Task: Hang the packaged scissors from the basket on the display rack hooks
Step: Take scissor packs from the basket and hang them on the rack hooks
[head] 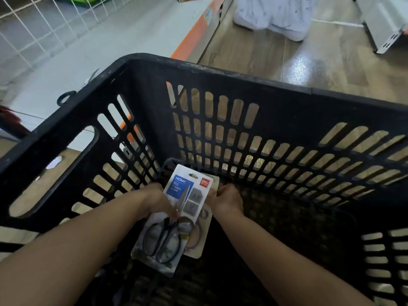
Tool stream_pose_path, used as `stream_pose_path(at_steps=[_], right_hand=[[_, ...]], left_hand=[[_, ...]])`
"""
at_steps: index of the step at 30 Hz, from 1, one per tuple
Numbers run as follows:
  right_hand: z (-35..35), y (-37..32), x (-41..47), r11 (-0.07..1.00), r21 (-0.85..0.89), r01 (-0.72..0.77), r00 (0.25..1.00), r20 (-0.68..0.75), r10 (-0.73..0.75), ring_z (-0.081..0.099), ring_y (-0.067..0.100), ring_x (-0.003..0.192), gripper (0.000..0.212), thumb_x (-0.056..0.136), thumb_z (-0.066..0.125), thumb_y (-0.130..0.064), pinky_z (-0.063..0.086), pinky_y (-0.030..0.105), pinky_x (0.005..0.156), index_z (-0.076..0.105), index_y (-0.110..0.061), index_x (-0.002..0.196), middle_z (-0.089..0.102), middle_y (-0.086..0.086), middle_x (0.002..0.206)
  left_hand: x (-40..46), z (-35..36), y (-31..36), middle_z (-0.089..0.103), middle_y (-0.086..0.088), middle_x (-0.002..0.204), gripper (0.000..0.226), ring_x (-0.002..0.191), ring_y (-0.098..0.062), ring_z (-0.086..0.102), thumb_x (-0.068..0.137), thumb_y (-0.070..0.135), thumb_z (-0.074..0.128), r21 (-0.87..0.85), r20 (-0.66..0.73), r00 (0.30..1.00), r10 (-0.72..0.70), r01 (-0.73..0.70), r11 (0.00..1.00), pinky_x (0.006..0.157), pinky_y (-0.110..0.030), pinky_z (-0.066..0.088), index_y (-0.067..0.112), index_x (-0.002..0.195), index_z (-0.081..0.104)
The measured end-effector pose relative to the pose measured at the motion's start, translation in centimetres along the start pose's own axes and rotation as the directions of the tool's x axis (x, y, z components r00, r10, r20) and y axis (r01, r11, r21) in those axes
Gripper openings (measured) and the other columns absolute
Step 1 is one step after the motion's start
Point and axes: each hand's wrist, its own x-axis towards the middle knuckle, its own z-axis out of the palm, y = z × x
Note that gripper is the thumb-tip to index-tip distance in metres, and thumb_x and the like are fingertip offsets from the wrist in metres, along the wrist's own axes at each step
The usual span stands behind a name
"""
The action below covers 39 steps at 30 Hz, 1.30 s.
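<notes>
I am early in the job, by my reading: both my hands are down in the black basket (198,69) and nothing is on a hook in view. My left hand (157,200) grips the top scissors pack (172,217) at its left edge; my right hand (227,199) curls on the pack beneath (202,239). The top pack's long axis runs away from me, hang-hole end toward the far wall, handles toward me. The wire rack (37,34) stands far left.
</notes>
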Motion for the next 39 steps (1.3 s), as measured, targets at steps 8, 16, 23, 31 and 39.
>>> stream_pose_path(at_steps=[8,16,23,31,39], right_hand=[[-3.8,2.2,-0.4,0.971,0.22,0.094,0.99,-0.12,-0.069,0.056,0.014,0.074,0.018,0.085,0.065,-0.02,0.052,0.033,0.068,0.048,-0.015,0.087,0.056,-0.001,0.082],[-6.7,3.6,-0.8,0.971,0.193,0.14,0.989,-0.074,-0.128,0.062,0.017,0.084,0.017,0.088,0.058,-0.018,0.054,0.034,0.072,0.049,-0.019,0.102,0.063,0.0,0.093],[-6.1,6.3,-0.6,0.915,0.386,-0.12,0.993,0.055,0.107,0.064,0.031,0.079,0.022,0.086,0.062,-0.005,0.052,0.051,0.084,0.063,-0.005,0.064,0.067,0.021,0.085],[-4.8,7.0,-0.7,0.931,0.348,-0.114,0.993,0.056,0.101,0.067,0.031,0.081,0.016,0.089,0.054,-0.011,0.055,0.042,0.076,0.064,-0.004,0.099,0.068,0.017,0.093],[-8.5,3.6,-6.7,0.918,0.346,-0.191,0.971,0.205,0.124,0.066,0.034,0.092,0.027,0.091,0.044,-0.001,0.052,0.054,0.085,0.067,-0.015,0.098,0.071,0.015,0.098]], left_hand=[[0.0,0.5,0.7,0.062,-0.006,0.09,0.028,0.079,-0.018,0.058,0.073,0.001,0.077,-0.082,-0.016,0.998,0.06,-0.061,0.995,0.057,-0.027,0.047,0.012,0.088,0.056],[-0.7,0.9,0.6,0.058,-0.011,0.105,0.039,0.109,-0.03,0.055,0.075,-0.001,0.073,0.042,-0.084,0.996,0.043,-0.039,0.998,0.078,-0.029,0.044,0.006,0.108,0.054],[-0.9,1.5,1.1,0.052,0.0,0.08,0.012,0.075,-0.013,0.051,0.09,0.004,0.057,-0.029,-0.066,0.993,0.098,-0.1,0.995,0.059,-0.024,0.04,0.011,0.098,0.053],[-0.8,2.4,1.8,0.058,-0.009,0.095,0.008,0.077,-0.013,0.053,0.093,0.008,0.055,0.011,-0.06,0.982,0.18,-0.18,0.984,0.064,-0.023,0.041,0.011,0.099,0.059],[-7.7,0.4,3.1,0.066,-0.013,0.097,0.019,0.068,-0.015,0.059,0.09,0.005,0.058,-0.289,-0.101,0.986,0.136,-0.16,0.944,0.056,-0.019,0.049,0.001,0.108,0.064]])
